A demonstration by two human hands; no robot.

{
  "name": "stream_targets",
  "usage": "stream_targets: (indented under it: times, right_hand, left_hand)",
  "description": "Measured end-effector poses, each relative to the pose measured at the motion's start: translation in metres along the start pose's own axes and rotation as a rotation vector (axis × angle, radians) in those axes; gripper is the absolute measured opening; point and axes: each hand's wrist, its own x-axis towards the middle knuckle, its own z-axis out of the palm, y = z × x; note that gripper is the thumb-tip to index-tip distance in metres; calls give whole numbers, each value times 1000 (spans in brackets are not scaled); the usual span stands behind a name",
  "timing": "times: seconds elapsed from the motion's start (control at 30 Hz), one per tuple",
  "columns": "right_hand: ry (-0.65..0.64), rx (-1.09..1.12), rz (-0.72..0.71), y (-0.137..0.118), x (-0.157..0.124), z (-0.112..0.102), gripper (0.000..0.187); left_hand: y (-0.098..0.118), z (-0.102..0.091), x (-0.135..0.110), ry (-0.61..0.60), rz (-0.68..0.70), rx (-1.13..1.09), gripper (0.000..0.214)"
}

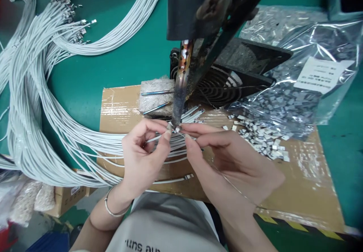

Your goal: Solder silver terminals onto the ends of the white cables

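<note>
My left hand (146,151) pinches the end of a thin white wire (159,137) between thumb and forefinger, right under the tip of a fixed soldering iron (179,93). My right hand (227,157) pinches a fine strand of solder wire (235,188) and holds its end against the same spot at the iron's tip. Both hands rest over a sheet of brown cardboard (119,104). More white wire ends (193,112) lie just behind the iron's tip.
A big bundle of white wires (34,104) curves over the green table at left. A black fan (224,85) stands behind the iron. A clear bag (306,93) spills several small grey parts (263,136) on the cardboard at right. A grey sponge block (155,95) holds two metal tips.
</note>
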Motion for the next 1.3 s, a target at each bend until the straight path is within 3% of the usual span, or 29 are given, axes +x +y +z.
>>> stream_targets:
  times: [1.3]
  right_hand:
    - [7, 45, -27, 2, 0, 2, 26]
  left_hand:
    - [-5, -3, 0, -36, 58, -35, 15]
